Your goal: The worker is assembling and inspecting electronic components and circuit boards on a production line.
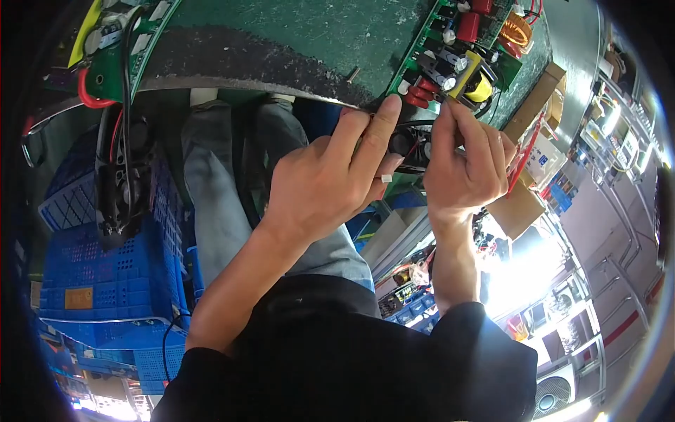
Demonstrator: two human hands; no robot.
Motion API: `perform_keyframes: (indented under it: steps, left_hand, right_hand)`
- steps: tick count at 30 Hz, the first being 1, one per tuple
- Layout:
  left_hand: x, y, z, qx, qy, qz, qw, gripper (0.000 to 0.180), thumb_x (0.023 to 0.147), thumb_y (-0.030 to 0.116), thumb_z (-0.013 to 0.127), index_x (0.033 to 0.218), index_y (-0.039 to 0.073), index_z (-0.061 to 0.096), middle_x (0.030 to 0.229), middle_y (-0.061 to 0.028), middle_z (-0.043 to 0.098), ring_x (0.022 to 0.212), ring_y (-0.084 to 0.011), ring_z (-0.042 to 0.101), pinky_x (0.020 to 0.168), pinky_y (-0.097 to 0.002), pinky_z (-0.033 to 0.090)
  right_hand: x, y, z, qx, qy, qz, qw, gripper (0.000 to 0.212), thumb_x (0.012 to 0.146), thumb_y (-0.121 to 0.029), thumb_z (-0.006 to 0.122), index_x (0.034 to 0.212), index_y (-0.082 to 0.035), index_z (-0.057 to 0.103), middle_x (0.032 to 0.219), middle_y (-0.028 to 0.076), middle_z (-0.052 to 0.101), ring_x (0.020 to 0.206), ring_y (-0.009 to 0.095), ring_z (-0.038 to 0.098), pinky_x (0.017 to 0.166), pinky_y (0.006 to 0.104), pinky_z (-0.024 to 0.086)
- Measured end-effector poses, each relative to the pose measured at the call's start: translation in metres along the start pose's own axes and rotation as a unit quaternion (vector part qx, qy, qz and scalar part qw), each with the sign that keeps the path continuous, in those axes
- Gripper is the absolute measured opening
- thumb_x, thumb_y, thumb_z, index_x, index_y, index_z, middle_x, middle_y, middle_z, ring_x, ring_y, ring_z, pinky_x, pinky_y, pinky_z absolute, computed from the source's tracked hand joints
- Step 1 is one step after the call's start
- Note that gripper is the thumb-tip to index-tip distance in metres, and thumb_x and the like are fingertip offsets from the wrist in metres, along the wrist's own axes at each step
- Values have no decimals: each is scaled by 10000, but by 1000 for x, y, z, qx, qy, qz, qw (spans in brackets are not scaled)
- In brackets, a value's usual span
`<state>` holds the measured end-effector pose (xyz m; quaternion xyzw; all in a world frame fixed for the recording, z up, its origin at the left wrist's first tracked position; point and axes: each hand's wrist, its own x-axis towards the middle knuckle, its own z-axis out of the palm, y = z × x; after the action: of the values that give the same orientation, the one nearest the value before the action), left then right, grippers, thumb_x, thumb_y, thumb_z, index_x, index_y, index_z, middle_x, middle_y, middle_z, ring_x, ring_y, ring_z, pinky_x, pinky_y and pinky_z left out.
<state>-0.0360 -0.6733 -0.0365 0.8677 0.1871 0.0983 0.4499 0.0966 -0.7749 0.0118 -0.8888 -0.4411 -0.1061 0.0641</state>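
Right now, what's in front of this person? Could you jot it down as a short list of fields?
left hand: grips a small black part with red and black wires
right hand: pinches the same part from the other side
workbench: green mat, worn at its edge
on the bench: green circuit board with red parts, a yellow transformer and a copper coil
beside the left arm: blue plastic crates
near the right hand: cardboard boxes
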Motion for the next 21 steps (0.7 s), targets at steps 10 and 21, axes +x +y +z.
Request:
perform_keyframes:
  steps: [10, 21]
  left_hand:
    - [0, 4, 1, -7, 0, -4, 1000, 617, 763, 198, 722, 1340, 63, 548, 978, -46, 580, 668, -163, 626, 565, -265, 521]
    - [3, 45, -41, -561, -77, -305, 766, 454, 1051, 329, 252, 1271, 68, 551, 993, -20, 518, 855, -97, 437, 787, -233, 363]
  right_hand:
    - [11, -14, -22, -24, -124, 8, 992, 171, 778, -67, 750, 948, -51, 741, 687, 21, 647, 620, 141, 588, 745, 272, 391]
    - [-11, -49, -66, 306, -124, 48, 943, 493, 643, -59, 813, 1114, -56, 669, 1063, 123, 638, 910, 238, 638, 724, 321, 520]
